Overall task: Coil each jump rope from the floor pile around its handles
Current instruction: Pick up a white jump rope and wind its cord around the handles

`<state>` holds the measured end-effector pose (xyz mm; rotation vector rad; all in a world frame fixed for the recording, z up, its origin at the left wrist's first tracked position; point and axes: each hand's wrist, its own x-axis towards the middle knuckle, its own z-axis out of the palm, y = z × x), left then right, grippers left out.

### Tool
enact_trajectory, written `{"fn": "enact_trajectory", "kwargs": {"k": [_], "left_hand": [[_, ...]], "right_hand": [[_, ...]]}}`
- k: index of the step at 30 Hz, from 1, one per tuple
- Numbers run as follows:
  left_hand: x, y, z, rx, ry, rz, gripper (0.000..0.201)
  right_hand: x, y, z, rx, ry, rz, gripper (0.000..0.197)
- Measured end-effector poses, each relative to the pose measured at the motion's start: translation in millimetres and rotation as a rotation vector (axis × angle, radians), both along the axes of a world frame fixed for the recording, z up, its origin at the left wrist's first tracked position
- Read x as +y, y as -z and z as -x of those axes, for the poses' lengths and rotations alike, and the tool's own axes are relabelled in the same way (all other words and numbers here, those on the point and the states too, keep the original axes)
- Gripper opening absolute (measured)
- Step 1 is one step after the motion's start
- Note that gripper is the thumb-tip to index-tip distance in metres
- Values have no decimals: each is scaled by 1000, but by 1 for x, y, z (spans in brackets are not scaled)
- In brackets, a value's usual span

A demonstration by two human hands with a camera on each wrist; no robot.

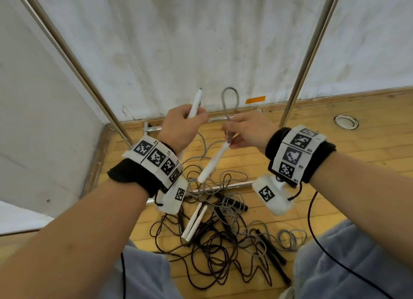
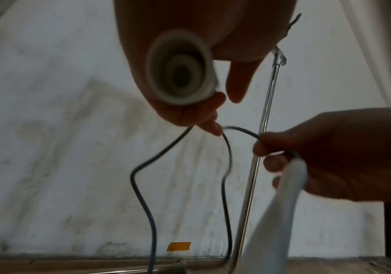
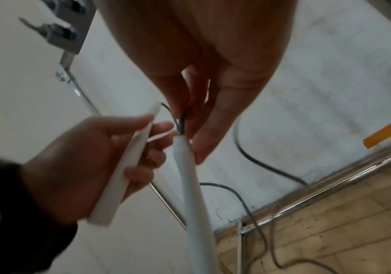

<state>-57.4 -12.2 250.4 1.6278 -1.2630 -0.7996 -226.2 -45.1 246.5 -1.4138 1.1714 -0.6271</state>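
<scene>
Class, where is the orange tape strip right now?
In the head view, the orange tape strip sits low on the white wall, right of the raised grey rope loop.

Bare forearms, each wrist in a black cuff (image 1: 131,176) banded with white square-coded marker tiles (image 1: 295,154), a white tagged camera pod (image 1: 273,196) slung beneath, thin black cable (image 1: 309,218) trailing; light-blue trousers (image 1: 353,265).

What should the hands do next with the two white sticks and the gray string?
Probably bring the two white handles side by side. The left hand grips one white handle pointing up, while the right hand pinches the gray rope right where it enters the other handle, which hangs down. They are apart and no rope is wound yet, so pairing them likely comes first.
</scene>
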Motion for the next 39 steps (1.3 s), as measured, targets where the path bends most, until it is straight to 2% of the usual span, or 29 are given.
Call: {"fn": "enact_trajectory", "kwargs": {"k": [2, 5, 8, 10, 12, 14, 15, 17, 19, 20, 23, 25, 27, 31, 33, 37, 39], "left_hand": [[2, 2, 0, -45, 83, -27, 12], [6, 1, 5, -206, 265, -95, 28], [7, 1, 9, -313, 394, -121, 17], [6, 1, 8, -314, 395, -100, 18], [5, 1, 7, -287, 383, -84, 15], [5, 0, 5, -259, 379, -72, 11], [5, -1, 4, -244, 384, -66, 10], [6, -2, 4, -236, 404, -54, 11], [6, -4, 4, -215, 413, -58, 1], [5, -4, 3, -211, 407, -48, 6], [4, -5, -1, -213, 398, -23, 15], [3, -5, -3, -255, 406, -30, 20], [2, -2, -6, -325, 413, -43, 20], [3, -1, -12, -420, 429, -51, 11], [7, 0, -13, -461, 464, -65, 7], [10, -3, -9, -553, 424, 17, 35], [11, -6, -7, -598, 375, 51, 42]], "right_hand": [[-3, -5, 2, -112, 105, -10, 17], [-5, -10, 1, -268, 199, -40, 21], [-5, -15, 0, -353, 240, -50, 25], [-5, -16, 3, -252, 227, 26, 32], [-7, -14, 7, 27, 208, 228, 40], [-9, -13, 9, 195, 244, 446, 34], [-8, -14, 9, 194, 234, 515, 26], [-9, -17, 9, 156, 110, 518, 19], [-7, -20, 9, 113, -22, 415, 32], [-5, -22, 9, 67, -65, 359, 36], [-3, -24, 7, -79, -125, 214, 29], [-5, -24, 6, -82, -108, 197, 24], [-8, -25, 6, -41, -32, 267, 24], [-13, -24, 7, -18, 137, 429, 12], [-16, -24, 10, -39, 187, 456, 15], [-22, -24, 14, -43, 251, 434, 23], [-25, -26, 16, -53, 262, 409, 25]]}}
